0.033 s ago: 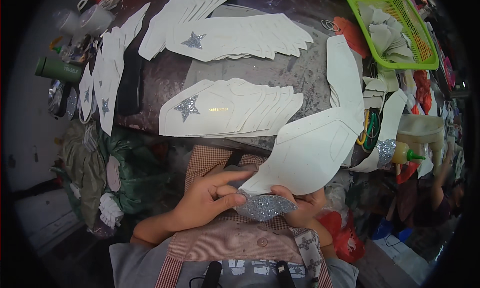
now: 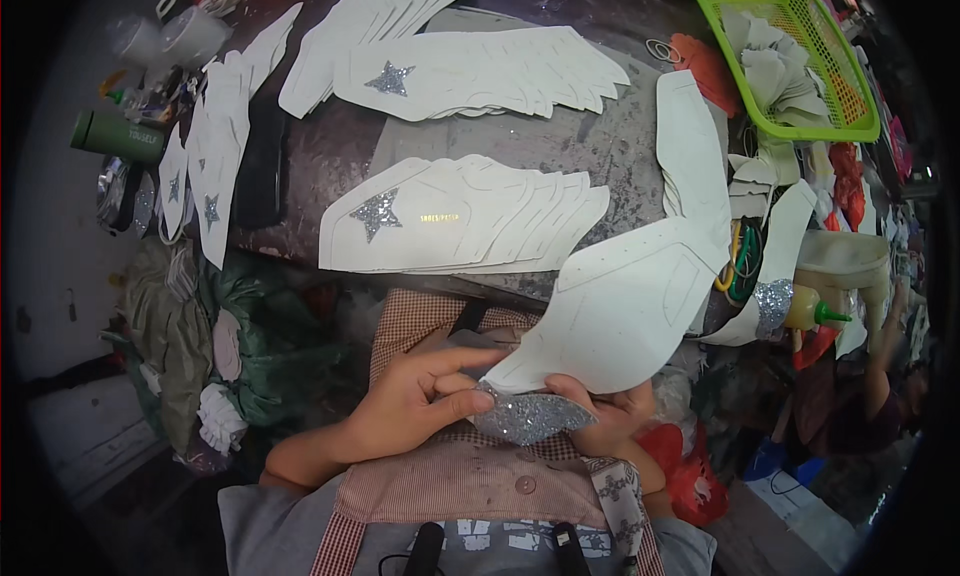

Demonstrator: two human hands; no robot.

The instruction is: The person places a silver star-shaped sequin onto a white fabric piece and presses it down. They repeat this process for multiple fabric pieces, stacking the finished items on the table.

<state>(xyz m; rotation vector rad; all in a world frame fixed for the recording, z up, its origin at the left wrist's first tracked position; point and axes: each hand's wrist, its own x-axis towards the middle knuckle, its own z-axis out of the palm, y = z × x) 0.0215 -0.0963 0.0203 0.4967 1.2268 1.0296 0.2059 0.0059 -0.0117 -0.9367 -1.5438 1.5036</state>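
Close to my body, my left hand (image 2: pixel 415 401) pinches the left end of a silver glitter piece (image 2: pixel 530 417) between thumb and fingers, its index finger stretched along the edge of a white piece. My right hand (image 2: pixel 610 411) grips the lower edge of that large white shoe-upper piece (image 2: pixel 625 306), thumb on top, with the right tip of the glitter piece against its fingers. The glitter piece lies along the lower end of the white piece. Farther up, the white piece meets a stack of similar white pieces (image 2: pixel 690 126) at the table's right side.
Fanned white shoe pieces with glitter stars (image 2: pixel 430 216) lie on the dark table (image 2: pixel 310 166), others behind and left. At right are a green basket (image 2: pixel 790 131), scissors (image 2: pixel 742 261) and a yellowish glue bottle (image 2: pixel 808 308). A green flask (image 2: pixel 115 138) lies far left. Another person's arm (image 2: pixel 880 376) shows at far right.
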